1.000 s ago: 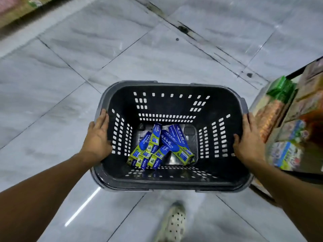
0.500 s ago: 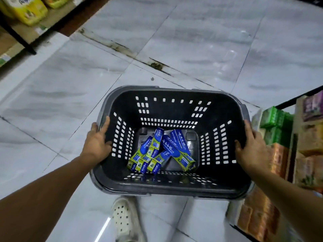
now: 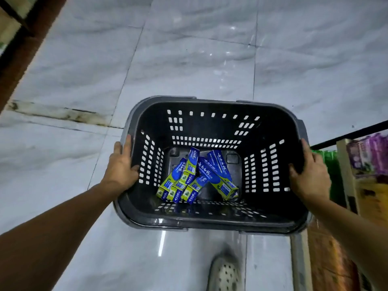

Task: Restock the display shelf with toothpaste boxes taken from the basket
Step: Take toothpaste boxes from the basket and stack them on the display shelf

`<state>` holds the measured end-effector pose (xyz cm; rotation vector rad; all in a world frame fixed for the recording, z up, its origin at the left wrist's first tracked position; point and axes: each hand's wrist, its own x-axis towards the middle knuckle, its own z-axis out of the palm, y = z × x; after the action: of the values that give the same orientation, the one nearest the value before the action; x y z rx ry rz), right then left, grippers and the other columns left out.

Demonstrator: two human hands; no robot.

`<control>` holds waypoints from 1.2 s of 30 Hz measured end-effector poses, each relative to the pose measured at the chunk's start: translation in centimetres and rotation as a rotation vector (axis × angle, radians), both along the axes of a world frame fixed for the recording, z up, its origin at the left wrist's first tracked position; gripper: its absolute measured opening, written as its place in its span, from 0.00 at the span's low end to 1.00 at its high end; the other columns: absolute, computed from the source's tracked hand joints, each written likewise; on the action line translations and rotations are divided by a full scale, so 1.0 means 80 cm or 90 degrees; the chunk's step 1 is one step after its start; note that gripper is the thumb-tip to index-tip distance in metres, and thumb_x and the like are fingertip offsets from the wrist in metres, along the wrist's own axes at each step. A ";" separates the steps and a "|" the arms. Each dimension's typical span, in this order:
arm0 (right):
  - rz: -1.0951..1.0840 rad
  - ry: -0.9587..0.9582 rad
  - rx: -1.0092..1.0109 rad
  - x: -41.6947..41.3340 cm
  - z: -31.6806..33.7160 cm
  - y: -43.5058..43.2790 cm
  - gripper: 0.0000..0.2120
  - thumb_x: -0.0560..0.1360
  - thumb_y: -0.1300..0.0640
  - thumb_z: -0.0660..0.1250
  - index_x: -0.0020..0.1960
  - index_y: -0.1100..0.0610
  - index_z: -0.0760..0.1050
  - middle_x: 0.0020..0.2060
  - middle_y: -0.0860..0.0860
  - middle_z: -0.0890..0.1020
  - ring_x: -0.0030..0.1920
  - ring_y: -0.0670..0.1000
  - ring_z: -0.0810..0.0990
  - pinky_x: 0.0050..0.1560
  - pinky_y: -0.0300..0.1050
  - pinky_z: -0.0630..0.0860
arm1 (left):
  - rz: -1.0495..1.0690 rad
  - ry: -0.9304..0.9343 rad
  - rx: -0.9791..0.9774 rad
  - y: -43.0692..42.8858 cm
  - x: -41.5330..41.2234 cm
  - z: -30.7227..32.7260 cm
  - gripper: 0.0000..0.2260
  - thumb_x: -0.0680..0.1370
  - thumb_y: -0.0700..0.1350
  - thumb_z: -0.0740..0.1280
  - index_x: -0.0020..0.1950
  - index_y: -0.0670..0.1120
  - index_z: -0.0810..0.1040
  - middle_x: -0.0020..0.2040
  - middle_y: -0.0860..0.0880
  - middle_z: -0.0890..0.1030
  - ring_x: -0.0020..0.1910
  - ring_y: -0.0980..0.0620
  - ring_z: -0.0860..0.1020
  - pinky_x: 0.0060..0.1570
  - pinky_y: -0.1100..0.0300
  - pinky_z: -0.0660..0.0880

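Note:
I carry a dark grey plastic basket (image 3: pixel 212 106) with slotted walls above the tiled floor. My left hand (image 3: pixel 121 166) grips its left rim, thumb curled inside the wall. My right hand (image 3: pixel 308 173) grips the right rim the same way. Several blue and yellow-green toothpaste boxes (image 3: pixel 197 177) lie jumbled on the basket's bottom, leaning toward the near wall. A display shelf (image 3: pixel 357 185) with colourful packaged goods stands at the right edge, partly cut off.
Grey marble floor tiles (image 3: pixel 189 49) stretch ahead. Another shelf's dark frame and brown base (image 3: pixel 23 40) cross the top left corner. My foot in a white perforated shoe (image 3: pixel 225 274) shows below the basket.
The view has swung as I walk: the floor and left shelf shifted, the right shelf moved lower right, and the other foot is forward. Both hands keep their grip on the basket.

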<state>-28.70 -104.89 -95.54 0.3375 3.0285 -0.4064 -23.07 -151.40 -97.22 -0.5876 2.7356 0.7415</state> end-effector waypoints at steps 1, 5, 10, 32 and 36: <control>-0.007 0.001 -0.001 -0.019 0.000 0.000 0.38 0.75 0.53 0.68 0.77 0.40 0.50 0.65 0.60 0.71 0.61 0.65 0.73 0.54 0.62 0.76 | -0.005 -0.002 -0.001 0.000 -0.032 0.001 0.44 0.75 0.38 0.71 0.81 0.52 0.45 0.73 0.39 0.60 0.68 0.36 0.68 0.70 0.42 0.67; -0.090 0.003 -0.009 -0.122 -0.006 0.016 0.37 0.76 0.53 0.68 0.78 0.41 0.51 0.64 0.59 0.71 0.60 0.64 0.73 0.53 0.61 0.77 | -0.055 0.002 0.018 0.007 -0.188 -0.006 0.45 0.74 0.37 0.72 0.81 0.51 0.46 0.74 0.41 0.60 0.69 0.37 0.68 0.70 0.44 0.67; -0.143 0.025 -0.006 -0.252 -0.009 0.038 0.37 0.77 0.55 0.67 0.79 0.48 0.52 0.64 0.61 0.71 0.61 0.65 0.72 0.57 0.59 0.74 | -0.116 0.007 -0.006 0.029 -0.387 -0.011 0.46 0.73 0.38 0.72 0.81 0.51 0.46 0.75 0.41 0.59 0.69 0.36 0.67 0.70 0.43 0.66; -0.542 0.023 -0.019 -0.625 -0.012 0.284 0.37 0.76 0.55 0.68 0.79 0.47 0.52 0.64 0.61 0.70 0.61 0.65 0.72 0.57 0.61 0.74 | -0.634 0.048 -0.058 0.408 -1.077 -0.004 0.39 0.76 0.40 0.68 0.80 0.40 0.48 0.71 0.31 0.59 0.59 0.30 0.70 0.64 0.40 0.70; -0.603 0.016 -0.015 -0.680 -0.007 0.357 0.37 0.77 0.54 0.67 0.79 0.48 0.51 0.64 0.61 0.71 0.59 0.66 0.73 0.56 0.60 0.74 | -0.686 0.043 -0.073 0.525 -1.172 0.000 0.38 0.78 0.41 0.67 0.81 0.40 0.46 0.72 0.30 0.57 0.61 0.28 0.68 0.64 0.39 0.68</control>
<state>-83.11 -76.31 -96.09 1.7563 2.6616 -0.4684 -116.80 -109.43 -97.23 0.8682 2.5901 0.3075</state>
